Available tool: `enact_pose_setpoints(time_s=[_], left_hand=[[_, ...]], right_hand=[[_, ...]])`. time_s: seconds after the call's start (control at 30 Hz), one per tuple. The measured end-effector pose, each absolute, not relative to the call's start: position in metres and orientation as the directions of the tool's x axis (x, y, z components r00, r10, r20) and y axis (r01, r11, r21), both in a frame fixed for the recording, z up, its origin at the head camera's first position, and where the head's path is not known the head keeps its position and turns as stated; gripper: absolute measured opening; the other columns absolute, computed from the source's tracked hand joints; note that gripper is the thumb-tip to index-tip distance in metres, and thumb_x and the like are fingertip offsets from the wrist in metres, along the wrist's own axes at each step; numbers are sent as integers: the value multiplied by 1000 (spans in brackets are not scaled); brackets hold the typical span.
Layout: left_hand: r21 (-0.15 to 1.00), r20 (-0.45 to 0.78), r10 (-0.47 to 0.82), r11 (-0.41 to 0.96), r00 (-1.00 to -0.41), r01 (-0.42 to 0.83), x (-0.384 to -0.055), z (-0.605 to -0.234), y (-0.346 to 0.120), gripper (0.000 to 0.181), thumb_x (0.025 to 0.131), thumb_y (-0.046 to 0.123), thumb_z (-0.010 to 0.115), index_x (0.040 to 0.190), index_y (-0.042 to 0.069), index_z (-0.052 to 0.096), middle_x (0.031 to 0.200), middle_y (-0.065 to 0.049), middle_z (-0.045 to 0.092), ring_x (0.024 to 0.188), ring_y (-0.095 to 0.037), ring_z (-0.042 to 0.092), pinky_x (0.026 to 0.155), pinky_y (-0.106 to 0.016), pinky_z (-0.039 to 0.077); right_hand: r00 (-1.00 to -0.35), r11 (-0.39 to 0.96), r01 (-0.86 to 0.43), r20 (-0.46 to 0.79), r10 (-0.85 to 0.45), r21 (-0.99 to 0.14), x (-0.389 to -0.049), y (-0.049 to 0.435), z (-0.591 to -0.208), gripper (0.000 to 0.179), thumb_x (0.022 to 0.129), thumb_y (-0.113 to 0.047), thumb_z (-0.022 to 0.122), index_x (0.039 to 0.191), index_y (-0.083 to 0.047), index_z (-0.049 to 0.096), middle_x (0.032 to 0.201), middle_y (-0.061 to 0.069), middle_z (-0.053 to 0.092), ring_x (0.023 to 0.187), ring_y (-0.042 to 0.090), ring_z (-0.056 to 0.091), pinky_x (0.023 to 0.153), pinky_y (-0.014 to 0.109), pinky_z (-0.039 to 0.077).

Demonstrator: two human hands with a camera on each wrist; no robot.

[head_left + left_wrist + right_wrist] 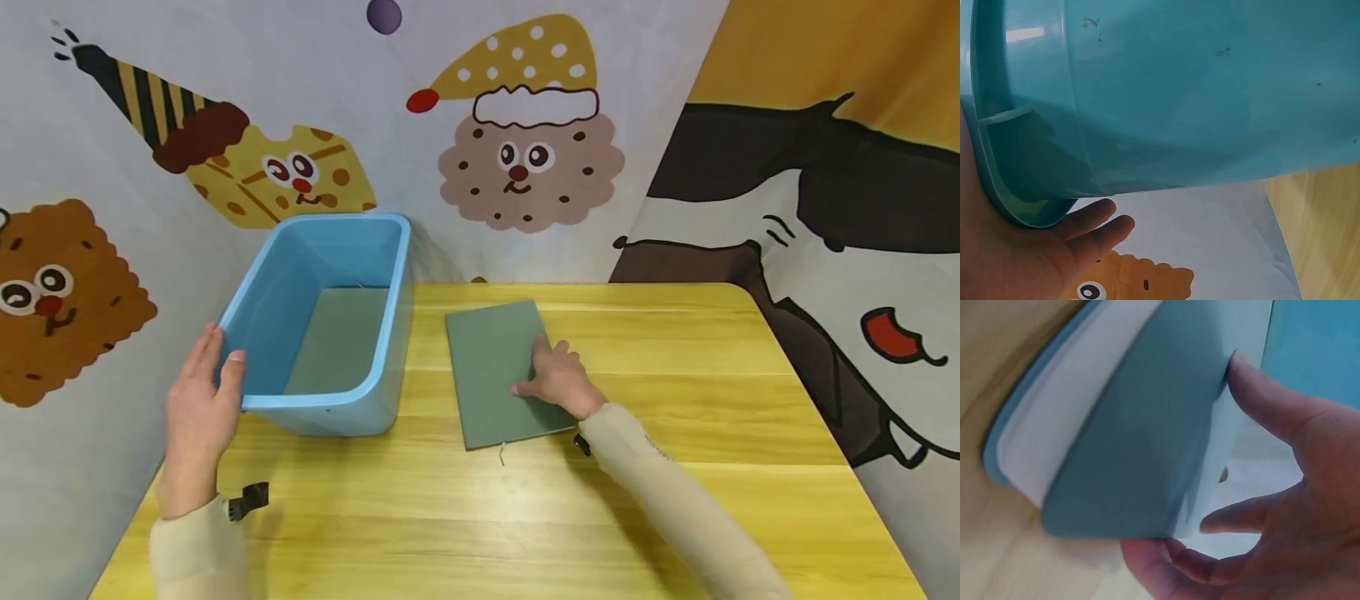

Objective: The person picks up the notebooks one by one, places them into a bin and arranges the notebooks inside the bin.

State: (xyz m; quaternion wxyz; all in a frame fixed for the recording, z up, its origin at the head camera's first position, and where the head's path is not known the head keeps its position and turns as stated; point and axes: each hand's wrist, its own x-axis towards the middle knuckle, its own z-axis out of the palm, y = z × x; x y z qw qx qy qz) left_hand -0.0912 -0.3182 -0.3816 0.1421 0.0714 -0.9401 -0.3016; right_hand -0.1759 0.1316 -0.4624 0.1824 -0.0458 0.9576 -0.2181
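A light blue plastic bin [386, 367] stands at the left of the table. My left hand [201, 408] rests against its near left corner, fingers straight along the outside and thumb at the rim; the left wrist view shows the palm against the lip. Inside the bin lies a flat grey-green notebook [341, 342]. Right of the bin, another grey-green notebook [487, 367] lies closed on the table, a ribbon marker poking out at its near edge. My right hand [561, 379] holds its right edge, thumb on the cover and fingers around the side.
The yellow wood-grain table [420, 517] meets a cartoon-printed cloth [315, 50] behind and at both sides. The bin's far end stands close to that cloth. A black strap buckle [249, 500] sticks out at the left sleeve.
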Motion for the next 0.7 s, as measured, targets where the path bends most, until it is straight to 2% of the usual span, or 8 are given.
enact_pose_setpoints(time_s=[0.23, 0.43, 0.5, 0.7], left_hand=[[568, 215, -228, 820, -950, -69, -89, -380, -318, 65, 113, 40, 30, 162, -2, 24, 170, -20, 21, 153, -48, 20, 121, -66, 16], [572, 213, -215, 819, -953, -57, -90, -381, -318, 66, 113, 40, 30, 162, -3, 24, 170, -20, 20, 153, -49, 20, 120, -67, 16], [576, 215, -213, 816, -953, -53, -90, -381, -319, 66, 113, 40, 30, 162, -3, 24, 170, -20, 20, 152, -49, 21, 120, -68, 16], [581, 215, -212, 812, -953, -50, -89, -380, -319, 65, 113, 40, 31, 162, -3, 24, 170, -19, 20, 152, -50, 21, 120, -68, 17]], right_hand=[[-917, 844, 61, -363, -163, -533, -185, 140, -468, 124, 84, -43, 87, 167, -5, 2, 152, 48, 21, 127, 60, 45, 103, 64, 44], [-912, 808, 126, -387, -134, -575, -190, 146, -469, 129, 85, -37, 87, 166, -9, -9, 159, 47, 9, 142, 66, 25, 111, 70, 35], [-915, 801, 122, -378, -137, -586, -191, 147, -468, 129, 86, -35, 87, 165, -7, -11, 160, 46, 11, 143, 65, 23, 112, 69, 33], [-925, 773, 46, -320, -207, -633, -191, 148, -471, 121, 90, -31, 83, 165, -5, -8, 165, 31, 22, 142, 53, 39, 114, 62, 37]])
